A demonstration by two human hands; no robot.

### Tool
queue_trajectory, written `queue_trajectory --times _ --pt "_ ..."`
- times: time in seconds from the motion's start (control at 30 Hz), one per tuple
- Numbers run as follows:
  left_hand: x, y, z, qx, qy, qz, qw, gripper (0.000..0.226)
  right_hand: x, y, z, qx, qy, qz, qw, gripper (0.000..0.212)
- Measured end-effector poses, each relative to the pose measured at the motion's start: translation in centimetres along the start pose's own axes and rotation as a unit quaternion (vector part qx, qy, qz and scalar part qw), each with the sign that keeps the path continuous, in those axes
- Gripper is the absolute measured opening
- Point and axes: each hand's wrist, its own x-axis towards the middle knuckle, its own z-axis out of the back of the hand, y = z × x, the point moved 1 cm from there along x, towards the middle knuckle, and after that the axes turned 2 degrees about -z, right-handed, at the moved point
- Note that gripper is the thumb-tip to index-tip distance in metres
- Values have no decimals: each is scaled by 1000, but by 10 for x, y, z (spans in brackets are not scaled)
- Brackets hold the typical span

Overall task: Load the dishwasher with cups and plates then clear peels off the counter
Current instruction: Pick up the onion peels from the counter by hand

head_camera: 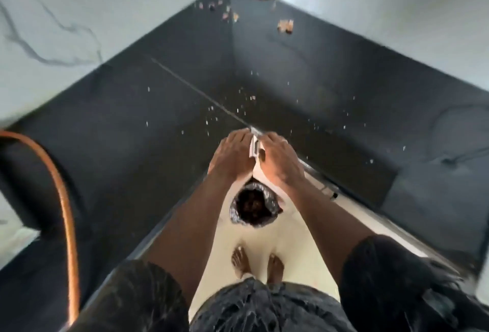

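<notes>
My left hand (232,157) and my right hand (280,159) lie palm down, side by side, at the inner corner edge of the dark counter (148,130). Their fingers rest flat on the surface. A short white strip (254,146) shows between them, and a small brown bit (262,156) sits by my right thumb. Directly below on the floor stands a bin lined with a black bag (254,206), with brown peels inside. More peels (285,26) lie far back near the counter's wall corner. Small pale crumbs (238,109) are scattered ahead of my hands.
The counter runs in an L along two white marbled walls (370,9). An orange hose (63,194) curves over the left part of the counter. My bare feet (258,265) stand on the cream floor just behind the bin. The view is motion-blurred.
</notes>
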Motion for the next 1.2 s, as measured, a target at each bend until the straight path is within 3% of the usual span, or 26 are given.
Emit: queue_trajectory --times 0.1,0.37,1.2 --pt "19 10 31 16 -2 -4 1000 71 16 -6 23 -26 -34 -6 999 41" --pt "67 33 71 11 12 12 1000 83 73 -16 61 -58 -25 -56 996 61" --pt "271 48 91 2 55 54 997 85 292 -87 103 -2 -20 -24 1000 62"
